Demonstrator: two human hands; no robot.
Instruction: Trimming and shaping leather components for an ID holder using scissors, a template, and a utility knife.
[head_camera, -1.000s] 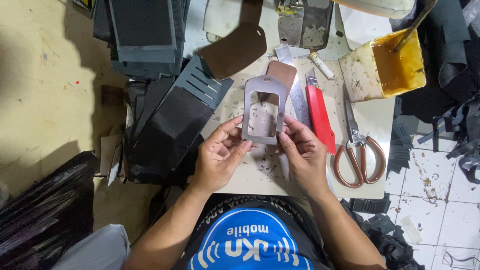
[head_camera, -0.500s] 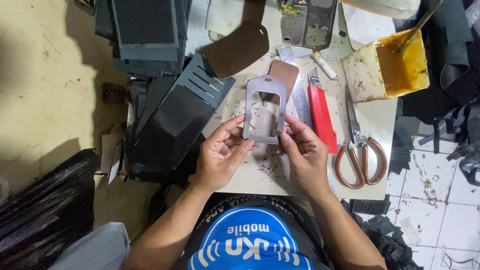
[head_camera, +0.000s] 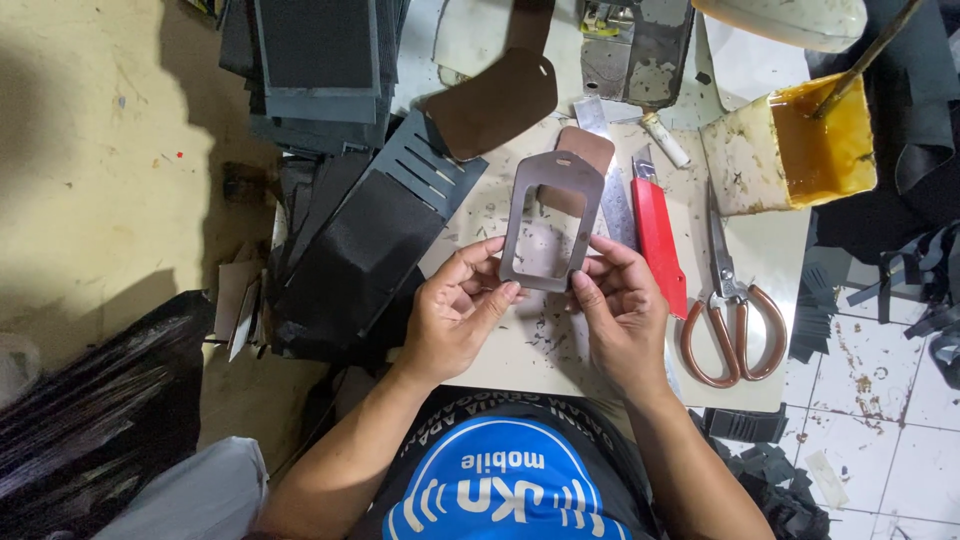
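I see both hands, left hand and right hand, pinching the grey cut-out frame with closed fingers above the desk.

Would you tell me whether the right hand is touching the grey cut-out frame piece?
Touching: the head view shows the right hand pinching the frame piece's lower right corner.

Grey leather frame piece, rectangular window cut out, held upright above table.
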